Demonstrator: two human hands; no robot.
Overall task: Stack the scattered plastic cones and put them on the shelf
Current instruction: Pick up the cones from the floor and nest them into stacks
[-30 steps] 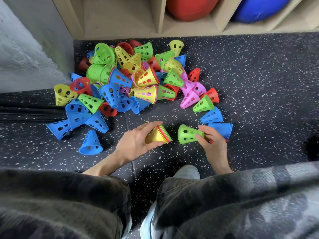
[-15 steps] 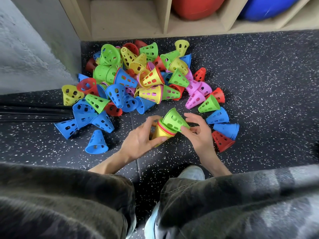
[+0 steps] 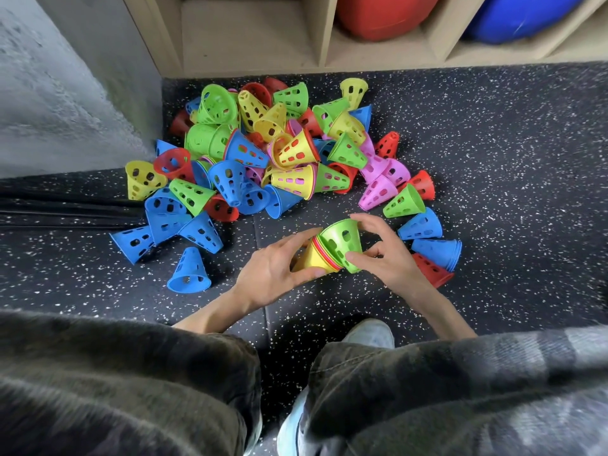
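**A:** Grip check, head view. Your left hand (image 3: pixel 274 269) is wrapped around the nested stack of plastic cones (image 3: pixel 317 258), yellow cone outermost with red and pink rims showing at the wide end. Your right hand (image 3: pixel 383 255) pinches the green perforated plastic cone (image 3: pixel 342 243), thumb on its near rim and fingers curled over the far side.

**B:** Is the green one seated?

**A:** It sits over the wide end of the stack, but I can't tell whether it's fully home. The stack's long axis runs from lower left to upper right, narrow end buried in your left palm. The green cone's axis looks roughly in line with it, perhaps slightly cocked.

**B:** So the next move?

**A:** My read: keep your push along that shared axis, right hand toward left. Off-axis, the rim would likely bind.

**B:** And the following pick?

**A:** The loose cones nearest you lie right of the stack, just beside your right hand: a blue perforated cone (image 3: pixel 421 225), a short stack of blue cones (image 3: pixel 437 251) and a red cone (image 3: pixel 431 273) partly behind your wrist. Right hand is the nearer one. The big multicoloured pile of cones (image 3: pixel 279 153) lies farther out, toward the wooden shelf (image 3: pixel 250 37).

**B:** Shelf status?

**A:** The left bay holds no cones. A red ball (image 3: pixel 385 14) and a blue ball (image 3: pixel 519 14) occupy the next two. Most cones are unstacked, so you're early in the task.
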